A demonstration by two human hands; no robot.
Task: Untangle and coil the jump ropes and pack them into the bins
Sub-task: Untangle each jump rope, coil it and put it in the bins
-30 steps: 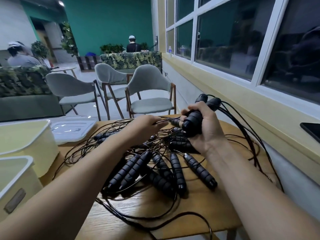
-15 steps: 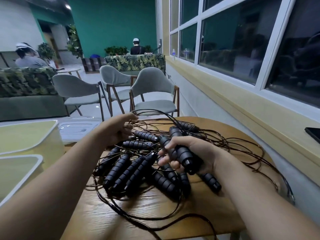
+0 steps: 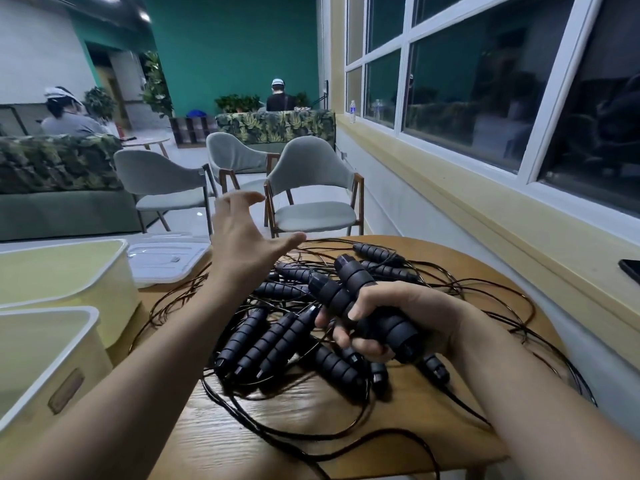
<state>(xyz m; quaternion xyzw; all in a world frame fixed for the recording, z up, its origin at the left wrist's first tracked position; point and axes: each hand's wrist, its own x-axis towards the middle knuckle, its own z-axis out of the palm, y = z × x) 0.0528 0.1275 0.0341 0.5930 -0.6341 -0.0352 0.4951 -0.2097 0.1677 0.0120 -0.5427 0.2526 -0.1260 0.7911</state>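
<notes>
A tangled heap of black jump ropes, with ribbed handles and thin cords, covers the round wooden table. My right hand grips two black handles side by side, just above the heap, their tips pointing up and away. My left hand is raised above the far left of the heap, fingers spread, holding nothing. Two pale yellow bins stand at the table's left.
A white lid lies behind the bins. Grey chairs stand beyond the table. A yellow window ledge runs along the right, with a dark phone on it. Two people sit far back. Cords trail over the table's edges.
My left hand let go of the cords and lifted up with fingers spread. My right hand came down toward the heap with the two handles and stayed low.
</notes>
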